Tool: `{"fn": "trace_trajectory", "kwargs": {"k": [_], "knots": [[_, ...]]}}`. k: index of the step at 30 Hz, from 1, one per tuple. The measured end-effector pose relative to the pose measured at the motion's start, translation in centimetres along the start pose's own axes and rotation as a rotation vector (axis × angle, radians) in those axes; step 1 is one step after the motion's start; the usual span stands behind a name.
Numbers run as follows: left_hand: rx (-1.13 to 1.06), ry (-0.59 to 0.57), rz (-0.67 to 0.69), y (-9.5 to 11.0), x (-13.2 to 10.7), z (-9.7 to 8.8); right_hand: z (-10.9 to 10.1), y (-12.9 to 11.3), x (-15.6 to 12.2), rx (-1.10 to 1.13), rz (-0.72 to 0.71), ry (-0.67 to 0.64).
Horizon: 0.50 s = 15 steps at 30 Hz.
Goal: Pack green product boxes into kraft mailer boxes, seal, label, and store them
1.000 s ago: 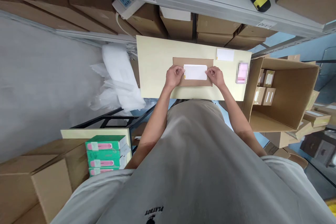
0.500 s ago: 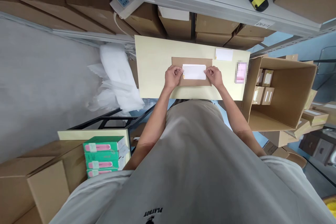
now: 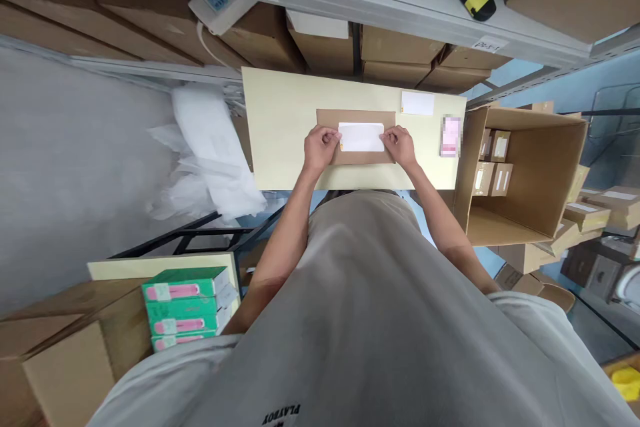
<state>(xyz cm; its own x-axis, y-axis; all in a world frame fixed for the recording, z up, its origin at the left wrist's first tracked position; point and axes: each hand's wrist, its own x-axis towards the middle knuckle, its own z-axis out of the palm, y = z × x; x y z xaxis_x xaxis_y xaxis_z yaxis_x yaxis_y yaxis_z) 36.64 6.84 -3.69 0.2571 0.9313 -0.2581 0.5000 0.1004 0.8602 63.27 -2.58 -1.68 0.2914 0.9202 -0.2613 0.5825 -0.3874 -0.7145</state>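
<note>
Midway between the bench's [image 3: 280, 133] near and far edges, and roughly halfway along it, a white slip [image 3: 361, 137] is held over a brown cardboard piece [image 3: 356, 116]. To handle it well, both ends are best kept level and pulled just enough to stay flat; too much tension would probably crease it or tug it askew. Its long sides look about parallel to the cardboard's, and that line is worth using as the guide, with even margins checked toward the bench's near and far edges. Moving the two hands together, rather than one leading, should guard against a twist. A light pinch at the very ends seems right, since it leaves the middle uncovered for sighting.

As for the fingers, those of the left hand [image 3: 320, 147] are pinched on the slip's left end, close to a small yellow mark at its near left corner; those of the right hand [image 3: 401, 145] pinch the opposite short end. So the slip spans the gap between them, above or on the cardboard; whether it touches that surface cannot be told. Toward the bench's far right corner lies another white slip [image 3: 417, 103], and by the right edge a pink item [image 3: 451, 136], blurred out, both apart from the fingers.
</note>
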Motion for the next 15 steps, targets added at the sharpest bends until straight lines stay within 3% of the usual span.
{"fn": "trace_trajectory", "kwargs": {"k": [9,15], "knots": [[0.033,0.036,0.011,-0.3,0.0,0.5,0.4,-0.2,0.0,-0.112,0.010,-0.018],[0.130,0.031,0.038,0.0,-0.4,0.7,1.8,-0.7,-0.4,-0.270,0.028,0.001]]}}
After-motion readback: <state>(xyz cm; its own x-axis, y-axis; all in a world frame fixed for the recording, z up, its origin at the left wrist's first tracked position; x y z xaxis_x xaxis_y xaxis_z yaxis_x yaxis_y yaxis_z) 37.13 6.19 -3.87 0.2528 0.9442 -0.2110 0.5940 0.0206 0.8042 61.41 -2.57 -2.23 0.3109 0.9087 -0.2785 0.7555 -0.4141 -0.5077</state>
